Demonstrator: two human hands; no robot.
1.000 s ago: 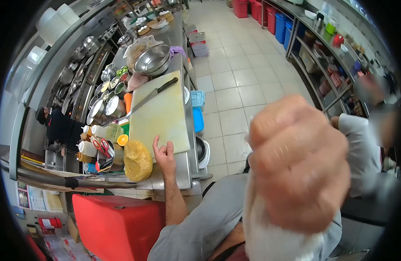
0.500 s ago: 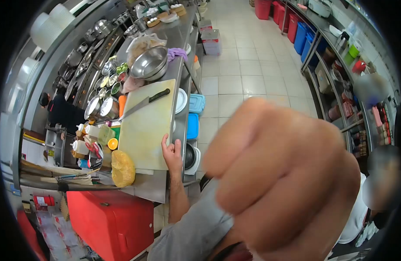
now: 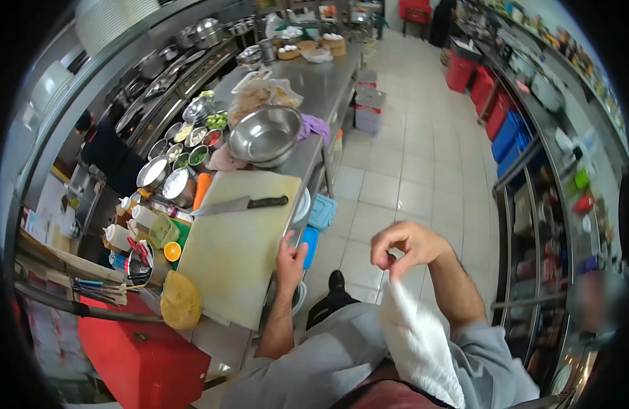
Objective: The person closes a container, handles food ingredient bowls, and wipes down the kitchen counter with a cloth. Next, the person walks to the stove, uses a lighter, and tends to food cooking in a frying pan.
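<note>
My left hand (image 3: 291, 264) is at the right edge of the pale cutting board (image 3: 236, 266), thumb and index finger apart, holding nothing. A kitchen knife (image 3: 268, 202) with a black handle lies across the board's far part, beyond that hand. My right hand (image 3: 406, 247) is raised over the floor in front of my body, its fingers curled into a pinch. A white cloth (image 3: 420, 334), partly blurred, hangs from its fingertips down against my grey shirt.
Beside the board are a carrot (image 3: 202, 189), a halved orange (image 3: 172, 251), a yellowish wrapped lump (image 3: 181, 300), and squeeze bottles (image 3: 116, 237). Steel bowls (image 3: 265, 133) stand behind. A red box (image 3: 140, 354) is below left. A person (image 3: 110, 150) stands by the stove.
My right hand has moved from close before the camera down and away, and the white cloth now shows below it. My left hand stays by the board's edge. The view has shifted.
</note>
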